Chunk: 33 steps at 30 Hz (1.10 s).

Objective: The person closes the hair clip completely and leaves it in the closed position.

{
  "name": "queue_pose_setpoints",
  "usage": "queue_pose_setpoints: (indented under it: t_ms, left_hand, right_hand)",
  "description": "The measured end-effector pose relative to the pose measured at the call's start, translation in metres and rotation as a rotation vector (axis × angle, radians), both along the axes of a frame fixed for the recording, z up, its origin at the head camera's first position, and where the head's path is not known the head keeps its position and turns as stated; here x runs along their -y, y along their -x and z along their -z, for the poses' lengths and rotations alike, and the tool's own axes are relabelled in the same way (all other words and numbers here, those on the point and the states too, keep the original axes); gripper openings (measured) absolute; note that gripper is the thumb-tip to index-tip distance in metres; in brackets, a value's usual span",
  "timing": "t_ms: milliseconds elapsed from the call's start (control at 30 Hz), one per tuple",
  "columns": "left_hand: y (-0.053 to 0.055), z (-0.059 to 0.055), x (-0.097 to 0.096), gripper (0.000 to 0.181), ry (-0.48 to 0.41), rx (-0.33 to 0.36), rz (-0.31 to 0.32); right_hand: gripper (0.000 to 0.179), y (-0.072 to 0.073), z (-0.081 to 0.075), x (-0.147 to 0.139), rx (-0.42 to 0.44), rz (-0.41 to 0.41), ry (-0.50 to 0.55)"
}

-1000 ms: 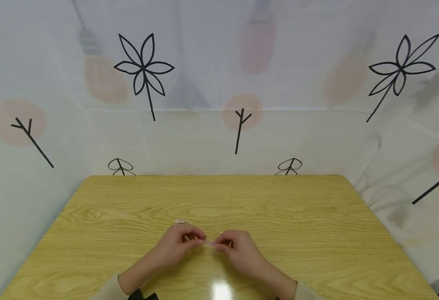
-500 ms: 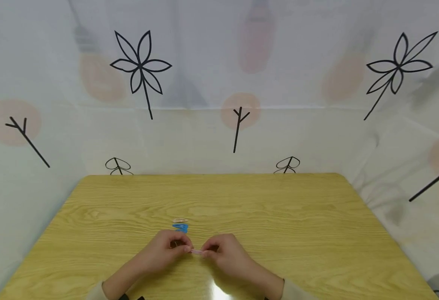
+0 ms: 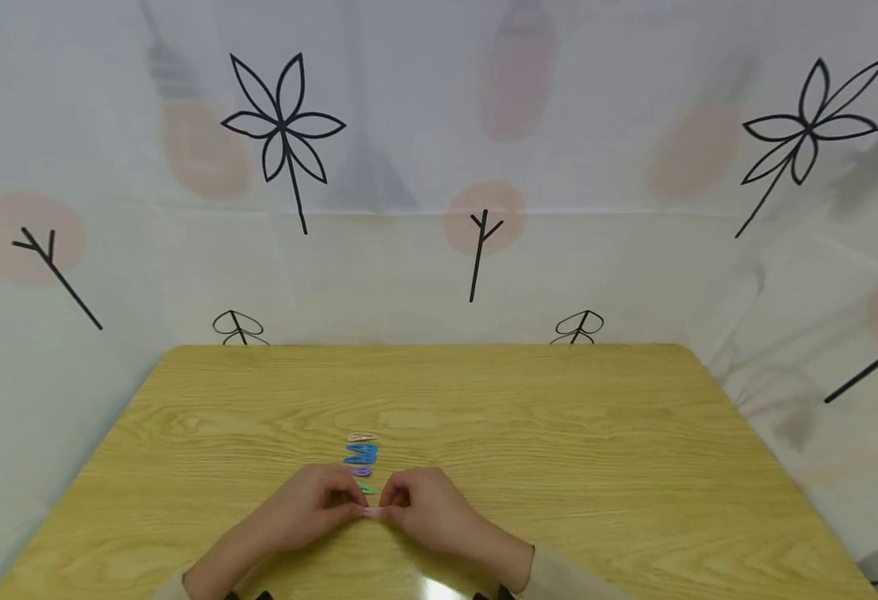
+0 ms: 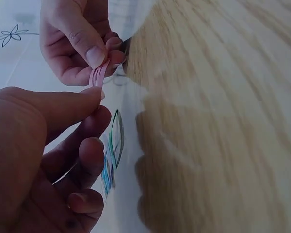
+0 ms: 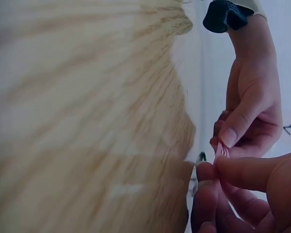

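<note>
A pink snap hair clip (image 3: 373, 512) (image 4: 98, 76) (image 5: 221, 151) spans the gap between both hands. My left hand (image 3: 311, 504) pinches one end of it between thumb and fingers. At the other end my right hand (image 3: 431, 508) grips it the same way, thumb on top. Just beyond the hands lies a green hair clip (image 3: 367, 489), partly covered by the left fingers. Behind that comes a purple clip (image 3: 362, 472), then blue clips (image 3: 361, 454), and a pale pink clip (image 3: 362, 437) farthest off.
The wood-grain table (image 3: 559, 433) reaches back to a white cloth (image 3: 408, 275) printed with flowers and twigs. The cloth also rises along both sides. A bright reflection shows on the table's near part.
Both hands have drifted left and toward the near edge, still holding the pink clip. The blue, purple and green clips have come into sight behind the left hand.
</note>
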<state>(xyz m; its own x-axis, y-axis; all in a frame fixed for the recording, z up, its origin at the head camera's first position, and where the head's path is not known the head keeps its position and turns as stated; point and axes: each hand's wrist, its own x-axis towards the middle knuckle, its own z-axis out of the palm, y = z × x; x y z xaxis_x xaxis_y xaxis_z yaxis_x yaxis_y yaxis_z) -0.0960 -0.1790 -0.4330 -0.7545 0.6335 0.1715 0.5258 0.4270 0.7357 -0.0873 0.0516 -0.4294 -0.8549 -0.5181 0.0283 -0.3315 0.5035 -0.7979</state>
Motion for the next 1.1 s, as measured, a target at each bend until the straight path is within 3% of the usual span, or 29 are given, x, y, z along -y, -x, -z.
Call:
queue_pose_setpoints:
  t_ms: [433, 733, 1100]
  left_hand:
    - [-0.001, -0.001, 0.021, 0.008, 0.088, 0.058, -0.117]
    - [0.000, -0.003, 0.023, 0.009, 0.108, 0.086, -0.151]
    - [0.003, -0.004, 0.025, 0.006, 0.151, 0.104, -0.178]
  right_hand:
    - [0.014, 0.003, -0.002, 0.025, -0.075, 0.025, -0.146]
    - [0.014, 0.005, -0.002, 0.027, -0.075, 0.044, -0.150]
    - [0.007, 0.006, -0.003, 0.017, -0.003, 0.011, -0.102]
